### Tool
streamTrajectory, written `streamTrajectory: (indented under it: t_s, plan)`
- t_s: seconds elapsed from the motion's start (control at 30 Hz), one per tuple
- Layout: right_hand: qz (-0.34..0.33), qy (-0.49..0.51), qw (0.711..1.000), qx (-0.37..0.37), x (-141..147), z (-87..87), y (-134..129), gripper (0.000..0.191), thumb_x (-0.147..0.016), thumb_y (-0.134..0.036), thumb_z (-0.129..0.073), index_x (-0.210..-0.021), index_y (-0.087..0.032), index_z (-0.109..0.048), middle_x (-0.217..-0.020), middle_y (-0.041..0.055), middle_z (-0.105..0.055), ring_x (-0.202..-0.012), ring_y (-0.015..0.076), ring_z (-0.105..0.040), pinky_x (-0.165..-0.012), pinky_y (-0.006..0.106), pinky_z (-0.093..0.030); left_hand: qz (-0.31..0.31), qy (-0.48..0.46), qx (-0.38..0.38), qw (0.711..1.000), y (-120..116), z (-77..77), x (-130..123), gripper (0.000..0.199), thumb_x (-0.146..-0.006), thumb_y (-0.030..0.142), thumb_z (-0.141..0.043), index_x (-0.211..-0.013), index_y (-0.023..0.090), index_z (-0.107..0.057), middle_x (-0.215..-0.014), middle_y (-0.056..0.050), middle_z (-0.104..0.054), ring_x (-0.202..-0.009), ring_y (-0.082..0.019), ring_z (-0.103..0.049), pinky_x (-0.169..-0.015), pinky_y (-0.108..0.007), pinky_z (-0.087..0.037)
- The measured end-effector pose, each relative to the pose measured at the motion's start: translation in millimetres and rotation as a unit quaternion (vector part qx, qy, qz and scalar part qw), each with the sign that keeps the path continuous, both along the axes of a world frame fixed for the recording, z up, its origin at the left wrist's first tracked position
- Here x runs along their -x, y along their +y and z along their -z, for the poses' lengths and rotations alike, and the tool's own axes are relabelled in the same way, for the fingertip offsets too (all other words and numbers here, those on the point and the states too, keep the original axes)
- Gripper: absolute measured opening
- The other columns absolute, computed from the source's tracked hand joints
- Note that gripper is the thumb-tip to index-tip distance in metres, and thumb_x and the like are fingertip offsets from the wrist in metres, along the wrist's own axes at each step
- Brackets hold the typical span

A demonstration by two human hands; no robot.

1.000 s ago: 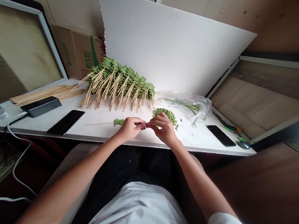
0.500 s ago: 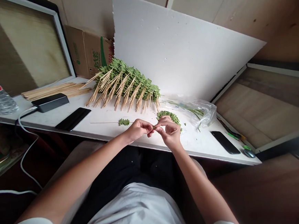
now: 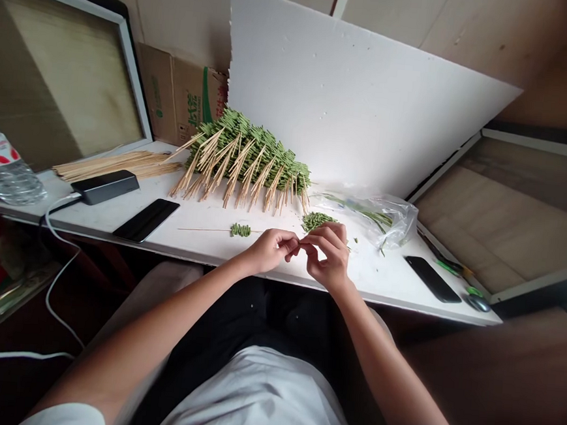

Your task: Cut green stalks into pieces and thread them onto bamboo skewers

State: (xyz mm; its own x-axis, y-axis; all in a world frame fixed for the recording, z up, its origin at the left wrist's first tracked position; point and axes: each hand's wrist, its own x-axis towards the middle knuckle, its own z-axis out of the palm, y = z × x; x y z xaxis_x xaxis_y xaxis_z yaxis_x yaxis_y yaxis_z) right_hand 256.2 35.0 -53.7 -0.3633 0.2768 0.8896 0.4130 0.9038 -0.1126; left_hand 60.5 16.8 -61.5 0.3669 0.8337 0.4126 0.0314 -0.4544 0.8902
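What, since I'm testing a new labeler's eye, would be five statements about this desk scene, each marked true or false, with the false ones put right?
1. The thin brown wooden stick carrying short green pieces reaches the bare left hand. True.
2. The left hand is spread open and flat. False: its fingers are curled, their tips meeting those of the bare right hand.
3. A clear plastic bottle is at the left end of the white table. True.
4. A large white board stands behind the big pile of green-loaded wooden sticks. True.
5. That pile lies between the person's body and the hands. False: it is beyond the hands, toward the board.
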Motion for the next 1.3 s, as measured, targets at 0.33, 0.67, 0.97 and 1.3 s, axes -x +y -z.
streamTrajectory:
  t_s: [0.33, 0.67, 0.97, 1.3]
  plan:
    - [-0.069, 0.037, 0.980, 0.184, 6, -3.0, -2, 0.030, -0.100, -0.048, -0.069, -0.080, -0.026, -0.074, -0.078, 0.0067, -0.070, -0.094, 0.0294, -0.061, -0.092, 0.051, -0.051, 0.188, -0.124, 0.186, 0.956, 8, 12.8, 5, 0.014, -0.076, 0.016, -0.060, -0.065, 0.020, -0.052, -0.057, 0.002, -0.053, -0.061, -0.015, -0.053, -0.073, -0.032, -0.048]
    - [0.087, 0.037, 0.955, 0.282, -39, 27.6, 62, 0.037, -0.091, -0.060, -0.076, -0.088, -0.024, -0.083, -0.092, 0.0097, -0.076, -0.096, 0.0292, -0.065, -0.082, 0.044, -0.053, 0.133, -0.205, 0.242, 0.939, 16, 18.1, 11, 0.030, -0.097, 0.044, -0.071, -0.089, 0.018, -0.058, -0.062, -0.002, -0.064, -0.068, -0.023, -0.071, -0.078, -0.037, -0.054]
    - [0.095, -0.111, 0.940, 0.310, -57, 52.7, 81, 0.034, -0.088, -0.055, -0.080, -0.086, -0.022, -0.086, -0.086, 0.0078, -0.080, -0.084, 0.0253, -0.067, -0.094, 0.047, -0.051, -0.029, -0.140, 0.192, 0.971, 27, 31.2, 13, 0.039, -0.086, 0.051, -0.083, -0.091, 0.013, -0.073, -0.098, -0.009, -0.074, -0.074, -0.012, -0.063, -0.073, -0.027, -0.049]
    - [0.082, -0.079, 0.947, 0.300, -49, 40.1, 72, 0.038, -0.091, -0.060, -0.077, -0.085, -0.023, -0.084, -0.088, 0.0088, -0.081, -0.089, 0.0277, -0.070, -0.088, 0.045, -0.054, -0.067, -0.124, 0.203, 0.969, 34, 37.4, 21, 0.053, -0.077, 0.057, -0.090, -0.102, 0.012, -0.083, -0.095, -0.011, -0.076, -0.077, -0.015, -0.064, -0.077, -0.031, -0.052]
